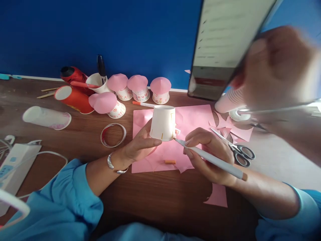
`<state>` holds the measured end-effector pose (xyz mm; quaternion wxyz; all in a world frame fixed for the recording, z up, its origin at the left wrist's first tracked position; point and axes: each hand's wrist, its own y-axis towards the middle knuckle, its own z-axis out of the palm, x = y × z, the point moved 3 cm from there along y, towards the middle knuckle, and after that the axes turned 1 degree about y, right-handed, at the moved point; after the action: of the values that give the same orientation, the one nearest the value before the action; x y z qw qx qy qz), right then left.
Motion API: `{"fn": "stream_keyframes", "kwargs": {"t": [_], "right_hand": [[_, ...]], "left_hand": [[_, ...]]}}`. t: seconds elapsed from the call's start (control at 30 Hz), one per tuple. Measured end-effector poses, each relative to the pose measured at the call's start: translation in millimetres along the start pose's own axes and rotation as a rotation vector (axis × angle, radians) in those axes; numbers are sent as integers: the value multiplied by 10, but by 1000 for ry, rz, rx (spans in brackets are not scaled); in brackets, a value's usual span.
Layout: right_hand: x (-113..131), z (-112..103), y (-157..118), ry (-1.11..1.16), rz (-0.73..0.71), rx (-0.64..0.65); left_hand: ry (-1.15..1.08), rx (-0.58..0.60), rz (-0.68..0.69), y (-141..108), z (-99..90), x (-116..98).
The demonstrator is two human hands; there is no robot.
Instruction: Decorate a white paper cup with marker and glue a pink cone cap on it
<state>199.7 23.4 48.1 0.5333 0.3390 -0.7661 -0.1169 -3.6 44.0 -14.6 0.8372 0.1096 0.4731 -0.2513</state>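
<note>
A white paper cup [163, 122], upside down, is held in my left hand [140, 144], with the thumb along its lower rim. Short yellow-brown marks show near that rim and at the cup's right side. My right hand [209, 154] grips a white marker [215, 161] with a brown end, and its tip meets the cup's lower right edge. Beneath the cup lies a pink paper sheet [200, 117], with an orange pen cap [170, 162] on it.
Another person's hand [281, 67] holds a phone [223, 43] at upper right. Pink-topped cups [161, 86] stand along the blue wall. Scissors [242, 152] and pink scraps [240, 129] lie right. A tape ring [113, 135] and power strip [17, 167] are left.
</note>
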Motion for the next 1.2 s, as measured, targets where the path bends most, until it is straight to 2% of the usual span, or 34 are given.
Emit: {"fn": "stream_keyframes", "kwargs": {"t": [0.17,0.43,0.67,1.2], "right_hand": [[41,-16,23,-29,-68,25],[58,45,-6,-151,-161,22],[62,61,-10,-217,-201,14],[42,48,11,-225,-163,-6]], "left_hand": [[7,-62,11,-3,-13,46],[189,-120,62,-37,45,1],[258,-118,102,-27,84,-3],[344,-155,61,-33,83,-16]]}}
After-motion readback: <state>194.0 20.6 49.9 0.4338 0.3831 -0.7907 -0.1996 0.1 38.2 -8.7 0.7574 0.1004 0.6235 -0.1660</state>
